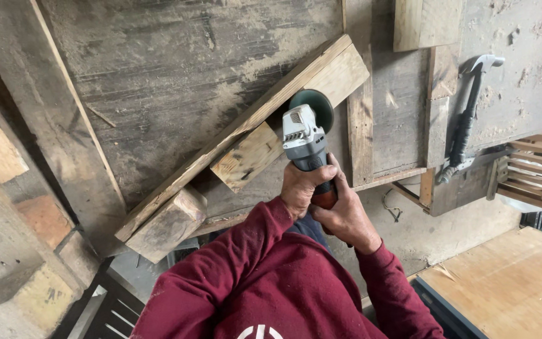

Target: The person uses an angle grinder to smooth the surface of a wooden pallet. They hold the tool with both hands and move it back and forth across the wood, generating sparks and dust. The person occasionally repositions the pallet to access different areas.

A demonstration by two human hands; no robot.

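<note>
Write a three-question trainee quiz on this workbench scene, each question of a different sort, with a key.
1. True or false: both hands hold the angle grinder.
2. What lies on the bench to the right of the grinder? A) hammer B) saw C) drill
3. What does the grinder's disc touch?

Key:
1. True: the left hand and right hand wrap its body.
2. A, the hammer.
3. The end of the long wooden plank.

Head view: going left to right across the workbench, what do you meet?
Square wood block → long plank → smaller block → angle grinder, gripped by left hand and right hand → upright wood strip → claw hammer → slatted wooden frame.
</note>
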